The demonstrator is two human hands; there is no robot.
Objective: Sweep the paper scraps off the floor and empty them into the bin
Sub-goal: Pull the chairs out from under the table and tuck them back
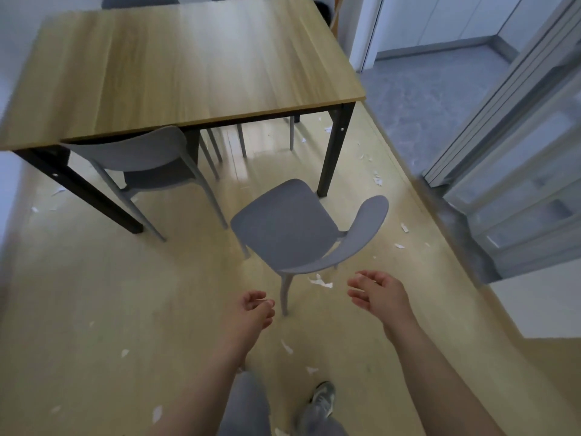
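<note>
Hanging over the floor (94, 294), left grip (255, 308) loosely curled, right grip (377, 291) relaxed, both released, grasping nothing. White paper scraps (321, 282) scattered on floor, some under grey chair (292, 228), others near shoe (323, 401).

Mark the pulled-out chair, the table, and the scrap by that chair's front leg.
pulled-out chair (283, 228): head view, centre of the seat.
table (188, 64): head view, bare wooden top.
paper scrap (320, 282): head view, middle of the scrap.

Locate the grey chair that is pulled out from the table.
The grey chair stands centre-right in the head view, on the floor just in front of the near right leg of the table, with the right hand just short of its backrest.
</note>
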